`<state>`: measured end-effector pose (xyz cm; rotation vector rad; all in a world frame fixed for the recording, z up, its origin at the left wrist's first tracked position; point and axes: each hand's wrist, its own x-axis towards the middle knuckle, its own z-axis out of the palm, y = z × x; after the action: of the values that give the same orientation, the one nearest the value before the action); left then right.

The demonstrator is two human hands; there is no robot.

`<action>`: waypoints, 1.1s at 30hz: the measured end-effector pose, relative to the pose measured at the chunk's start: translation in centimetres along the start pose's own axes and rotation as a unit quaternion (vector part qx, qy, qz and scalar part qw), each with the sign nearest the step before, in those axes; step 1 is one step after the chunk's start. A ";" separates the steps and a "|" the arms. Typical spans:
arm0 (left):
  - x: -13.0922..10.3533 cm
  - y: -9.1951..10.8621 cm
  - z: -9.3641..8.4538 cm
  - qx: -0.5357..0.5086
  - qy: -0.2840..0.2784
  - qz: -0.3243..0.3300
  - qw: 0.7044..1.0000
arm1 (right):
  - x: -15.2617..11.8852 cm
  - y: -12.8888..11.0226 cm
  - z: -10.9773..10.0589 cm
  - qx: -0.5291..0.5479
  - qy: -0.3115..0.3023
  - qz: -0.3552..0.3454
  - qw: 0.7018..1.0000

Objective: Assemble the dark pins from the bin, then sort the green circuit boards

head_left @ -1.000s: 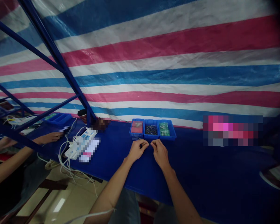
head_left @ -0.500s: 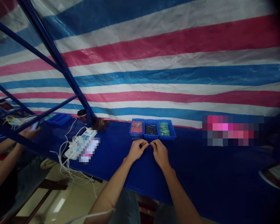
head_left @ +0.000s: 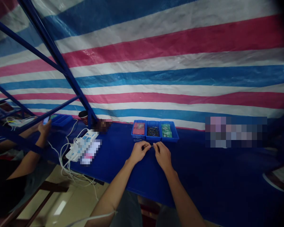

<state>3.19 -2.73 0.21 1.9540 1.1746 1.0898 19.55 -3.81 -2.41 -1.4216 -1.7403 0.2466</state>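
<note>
My left hand [head_left: 139,150] and my right hand [head_left: 162,153] face each other just above the blue table [head_left: 194,176]. Both are closed in a pinch, one at each end of a small thin metal piece [head_left: 152,146]. Beyond them stand three joined blue bins. The left bin [head_left: 139,128] holds something red, the middle bin [head_left: 153,130] many thin dark metal pieces, and the right bin [head_left: 166,130] green-and-white packets. Another thin piece lies near the front of the left bin.
To the left are a white power strip [head_left: 85,143] with tangled cables, a dark cup [head_left: 83,116] and a blue metal frame [head_left: 68,78]. At far left, another person's hand [head_left: 44,127] holds a device. A striped sheet [head_left: 156,75] hangs behind the table.
The other person's arms at the far left have moved right and up with the device. My hands have barely moved, with slightly more of the thin piece showing between them.
</note>
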 end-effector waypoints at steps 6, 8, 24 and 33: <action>0.0 0.1 0.0 -0.002 -0.002 0.003 1.000 | -0.1 0.0 -0.1 -0.012 -0.001 0.009 1.000; 0.1 0.1 0.0 -0.001 -0.003 0.004 1.000 | -0.1 0.0 -0.1 -0.016 0.003 0.011 1.000; 0.0 -0.1 -0.2 -0.015 0.013 -0.012 1.000 | 0.1 -0.2 -0.6 0.073 0.005 0.037 0.997; 0.0 -0.3 -0.2 -0.033 0.023 -0.021 0.999 | 0.4 -0.3 -0.7 0.134 -0.015 -0.005 0.991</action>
<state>2.88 -2.53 0.05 1.8558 1.1840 1.1423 19.86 -3.86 -1.60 -1.2200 -1.6669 0.4802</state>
